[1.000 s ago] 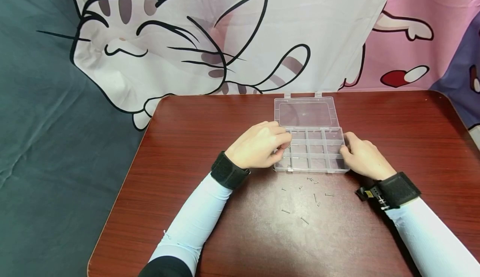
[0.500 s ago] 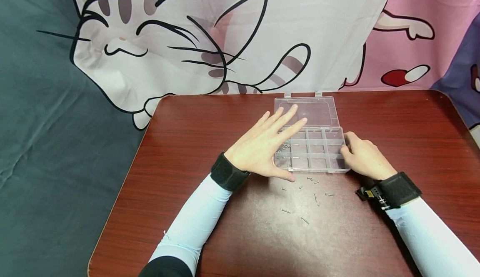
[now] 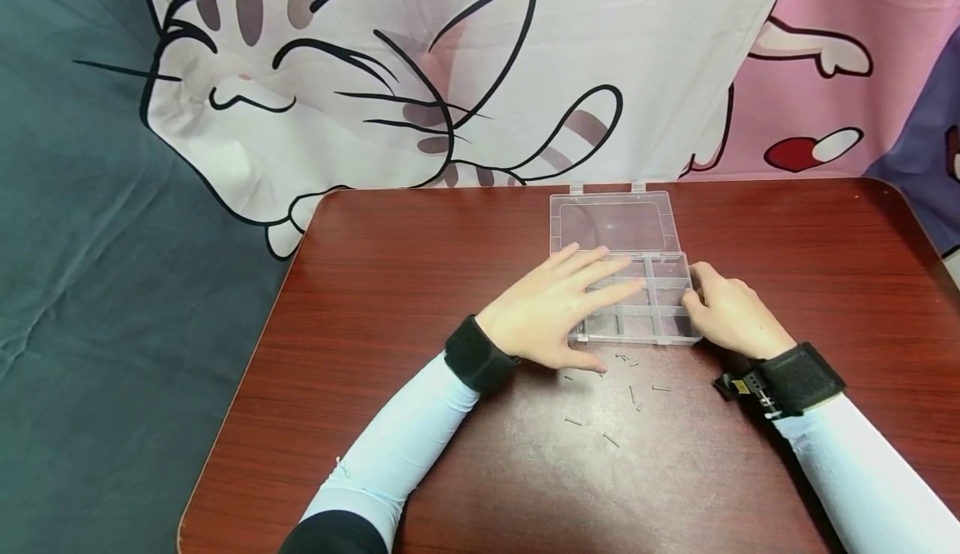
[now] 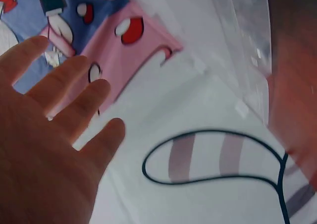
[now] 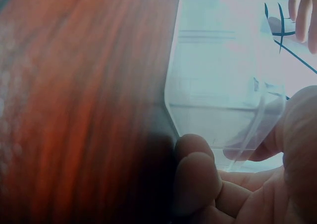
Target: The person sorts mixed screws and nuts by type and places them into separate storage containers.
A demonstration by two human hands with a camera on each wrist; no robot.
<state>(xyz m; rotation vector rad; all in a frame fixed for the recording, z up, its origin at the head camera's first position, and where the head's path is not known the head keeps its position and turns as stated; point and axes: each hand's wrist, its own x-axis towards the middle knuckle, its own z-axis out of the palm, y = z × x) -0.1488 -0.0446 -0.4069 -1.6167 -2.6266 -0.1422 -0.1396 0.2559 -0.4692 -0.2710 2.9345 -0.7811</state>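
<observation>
A clear plastic compartment box (image 3: pixel 671 294) stands on the table, its lid (image 3: pixel 618 225) laid back toward the curtain. My left hand (image 3: pixel 551 308), fingers spread wide and holding nothing, hovers over the box's left part and hides the compartments there. In the left wrist view the fingers (image 4: pixel 101 92) stretch out straight. My right hand (image 3: pixel 735 316) grips the box's right side; the right wrist view shows fingers (image 5: pixel 198 179) curled at the corner of the clear wall (image 5: pixel 213 85). Several small screws (image 3: pixel 611 439) lie scattered on the wood in front of the box.
The brown wooden table (image 3: pixel 375 287) reaches back to a curtain (image 3: pixel 487 54) printed with a cartoon cat. Teal fabric (image 3: pixel 112 329) hangs along the left edge. Black straps (image 3: pixel 480 356) hold the wrist cameras.
My left hand let its curled fingers out over the left compartments, then spread wide and shifted right and slightly down. Small rings seen there half a second ago are now covered. My right hand stays put.
</observation>
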